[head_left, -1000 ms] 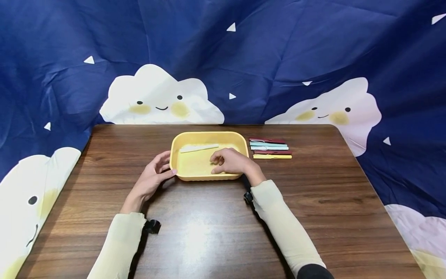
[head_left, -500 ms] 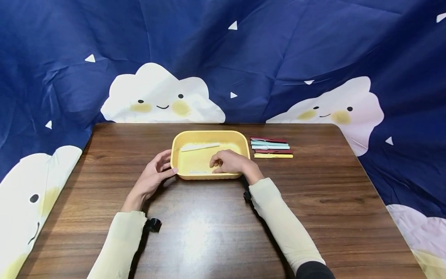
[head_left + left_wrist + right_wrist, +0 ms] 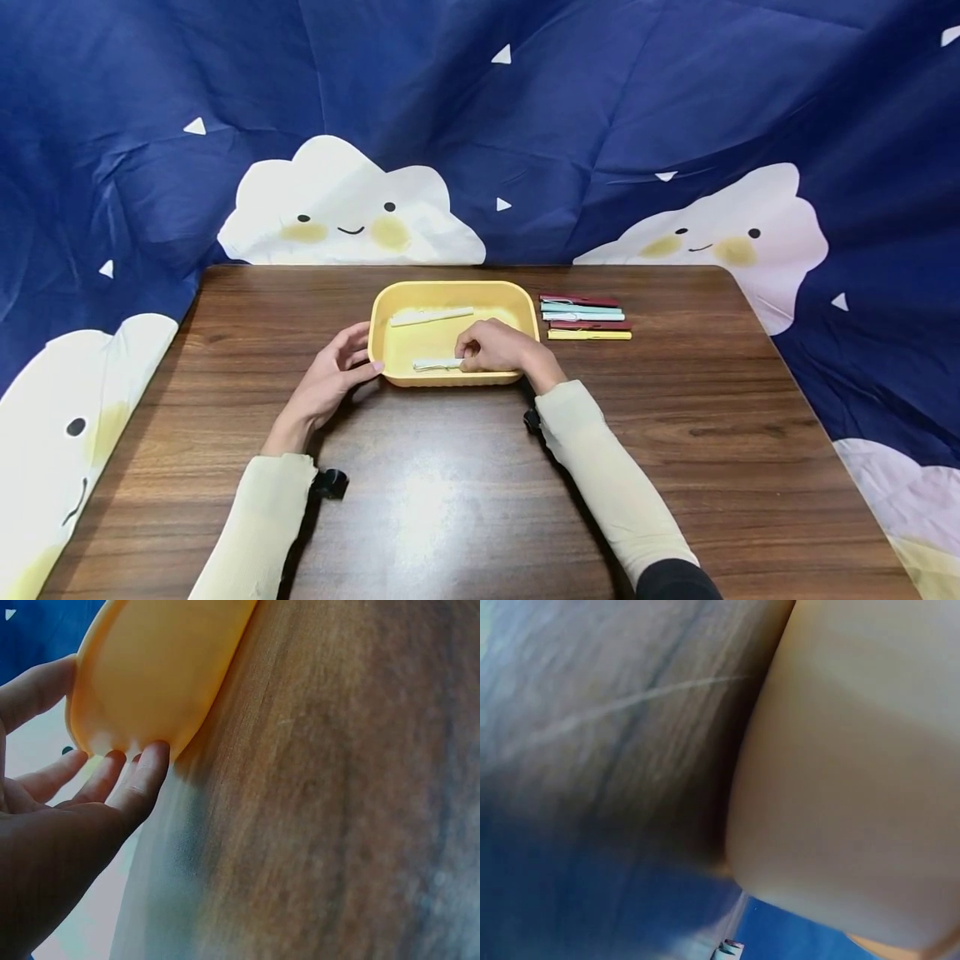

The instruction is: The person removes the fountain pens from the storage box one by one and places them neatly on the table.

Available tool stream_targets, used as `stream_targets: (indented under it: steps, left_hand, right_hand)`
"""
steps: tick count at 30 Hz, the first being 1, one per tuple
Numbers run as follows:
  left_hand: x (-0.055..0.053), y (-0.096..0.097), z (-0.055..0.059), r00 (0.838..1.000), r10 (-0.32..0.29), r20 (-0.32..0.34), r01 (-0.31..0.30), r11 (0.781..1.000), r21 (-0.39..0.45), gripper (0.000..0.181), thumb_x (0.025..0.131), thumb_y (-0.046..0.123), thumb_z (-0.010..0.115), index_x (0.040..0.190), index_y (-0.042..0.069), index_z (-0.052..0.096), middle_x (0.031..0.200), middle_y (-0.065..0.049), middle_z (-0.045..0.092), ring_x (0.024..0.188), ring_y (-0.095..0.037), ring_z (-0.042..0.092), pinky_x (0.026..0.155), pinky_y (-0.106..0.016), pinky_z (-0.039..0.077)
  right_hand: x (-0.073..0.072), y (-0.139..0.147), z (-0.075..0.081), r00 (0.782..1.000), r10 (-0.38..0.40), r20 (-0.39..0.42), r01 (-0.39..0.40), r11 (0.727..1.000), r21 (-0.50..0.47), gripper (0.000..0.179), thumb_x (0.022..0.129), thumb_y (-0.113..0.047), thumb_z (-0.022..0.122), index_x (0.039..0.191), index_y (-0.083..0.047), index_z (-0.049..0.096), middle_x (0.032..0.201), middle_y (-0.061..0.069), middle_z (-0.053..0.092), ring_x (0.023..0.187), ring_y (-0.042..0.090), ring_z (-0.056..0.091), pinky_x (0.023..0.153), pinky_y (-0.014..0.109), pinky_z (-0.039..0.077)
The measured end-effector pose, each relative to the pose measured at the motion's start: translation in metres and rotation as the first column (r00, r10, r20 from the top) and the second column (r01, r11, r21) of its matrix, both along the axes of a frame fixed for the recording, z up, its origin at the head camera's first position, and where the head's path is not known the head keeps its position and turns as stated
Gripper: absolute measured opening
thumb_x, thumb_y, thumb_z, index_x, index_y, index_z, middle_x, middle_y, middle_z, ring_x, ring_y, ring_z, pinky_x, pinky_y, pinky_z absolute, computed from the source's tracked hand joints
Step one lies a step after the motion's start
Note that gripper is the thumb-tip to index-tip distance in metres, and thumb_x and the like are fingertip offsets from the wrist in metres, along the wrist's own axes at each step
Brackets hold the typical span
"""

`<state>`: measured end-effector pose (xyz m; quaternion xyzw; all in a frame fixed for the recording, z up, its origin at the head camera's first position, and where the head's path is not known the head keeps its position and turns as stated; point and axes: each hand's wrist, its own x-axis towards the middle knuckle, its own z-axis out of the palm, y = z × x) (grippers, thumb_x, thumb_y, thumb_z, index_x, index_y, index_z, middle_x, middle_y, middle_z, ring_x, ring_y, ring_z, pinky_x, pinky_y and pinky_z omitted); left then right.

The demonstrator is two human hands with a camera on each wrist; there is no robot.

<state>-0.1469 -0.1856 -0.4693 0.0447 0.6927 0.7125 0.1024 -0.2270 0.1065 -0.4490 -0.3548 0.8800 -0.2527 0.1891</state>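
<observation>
A yellow plastic bin (image 3: 453, 287) stands toward the back of the table. My left hand (image 3: 330, 379) holds its left end, thumb at the near corner; in the left wrist view the fingers (image 3: 142, 780) spread against the end wall. Inside the bin, my right hand (image 3: 498, 346) pinches the right end of a white pen (image 3: 435, 364) close to the near wall. A second white pen (image 3: 431, 316) lies slightly slanted along the far side of the bin floor. The right wrist view shows mostly the bin's outer wall (image 3: 840, 787); that hand is hidden there.
Right of the bin, several pens lie side by side on the wooden table (image 3: 675, 417): dark red, pale blue, white and a yellow pen (image 3: 588, 335) nearest me. A blue cloth (image 3: 540, 125) with printed clouds hangs behind the table's far edge.
My right fingers have closed on the near white pen, and more of that pen now shows left of the hand. My left hand stays at the bin's end.
</observation>
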Motion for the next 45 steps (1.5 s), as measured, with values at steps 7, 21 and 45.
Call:
stream_targets:
  steps: [7, 21, 45]
  left_hand:
    - [-0.002, 0.001, 0.000, 1.000, -0.001, -0.006, 0.001, 1.000, -0.003, 0.073, 0.091, -0.005, 0.069, 0.154, -0.002, 0.032, 0.149, -0.026, 0.042, 0.132, -0.042, 0.046, 0.093, -0.021, 0.049]
    - [-0.002, 0.001, 0.000, 1.000, -0.001, -0.001, 0.001, 1.000, 0.002, 0.073, 0.090, -0.005, 0.069, 0.154, 0.000, 0.034, 0.150, -0.024, 0.041, 0.132, -0.041, 0.046, 0.093, -0.022, 0.050]
    - [0.001, 0.000, -0.002, 1.000, 0.003, -0.003, -0.003, 1.000, -0.006, 0.073, 0.091, -0.003, 0.070, 0.154, 0.001, 0.034, 0.149, -0.024, 0.041, 0.130, -0.039, 0.048, 0.092, -0.022, 0.050]
  right_hand:
    - [0.000, 0.001, 0.002, 0.999, -0.039, 0.025, 0.040, 0.998, -0.040, 0.004, 0.087, -0.010, 0.076, 0.091, -0.011, 0.076, 0.079, -0.007, 0.066, 0.075, 0.007, 0.059, 0.074, 0.025, 0.049]
    - [-0.001, 0.003, 0.005, 0.995, -0.091, 0.043, 0.096, 0.987, -0.131, 0.003, 0.090, -0.008, 0.076, 0.093, -0.008, 0.077, 0.081, -0.004, 0.068, 0.077, 0.009, 0.060, 0.074, 0.025, 0.050]
    - [0.007, 0.029, 0.030, 0.992, -0.118, -0.052, 0.101, 0.961, -0.258, 0.009, 0.088, -0.007, 0.078, 0.096, -0.007, 0.074, 0.087, -0.003, 0.068, 0.083, 0.014, 0.058, 0.078, 0.032, 0.049]
